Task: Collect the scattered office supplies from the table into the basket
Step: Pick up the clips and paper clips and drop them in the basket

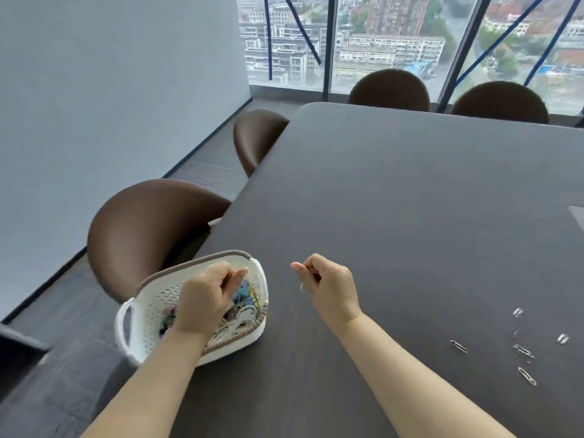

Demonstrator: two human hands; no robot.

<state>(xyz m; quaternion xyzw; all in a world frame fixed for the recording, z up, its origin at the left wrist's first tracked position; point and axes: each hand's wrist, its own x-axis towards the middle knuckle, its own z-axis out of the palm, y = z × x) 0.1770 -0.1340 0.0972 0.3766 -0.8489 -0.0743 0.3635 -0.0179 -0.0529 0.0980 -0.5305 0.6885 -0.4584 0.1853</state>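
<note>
Starting at the left: pale grey wall (110,90), dark floor below it, and a brown chair (148,226) pushed up to the left edge of the table (410,200), with a second brown chair (256,137) farther along the same edge. White perforated basket (148,298) with a brown rim and a loop handle sits on the near left corner of the dark table, tilted in view, its left end overhanging or right at the table edge. Inside it are a blue clip-like item (243,294), a heap of pale paper clips (245,317) against the right wall, and some darker small items under the wrist, too hidden to name. Left hand (202,301) is above the basket's middle, back of hand up, fingers curled inward toward the thumb; cannot tell whether anything is held in them. Right hand (331,289) is raised above bare tabletop just right of the basket, thumb and curled fingers pinching a silver paper clip (304,289) that hangs below the fingertips. Near right of the table: loose clips (524,354) scattered flat, well apart from the basket, several long silver ones and a few smaller shiny ones (517,312) a little farther off. Far side: two more brown chair backs (390,88) against a tall window (395,36) showing city buildings.
</note>
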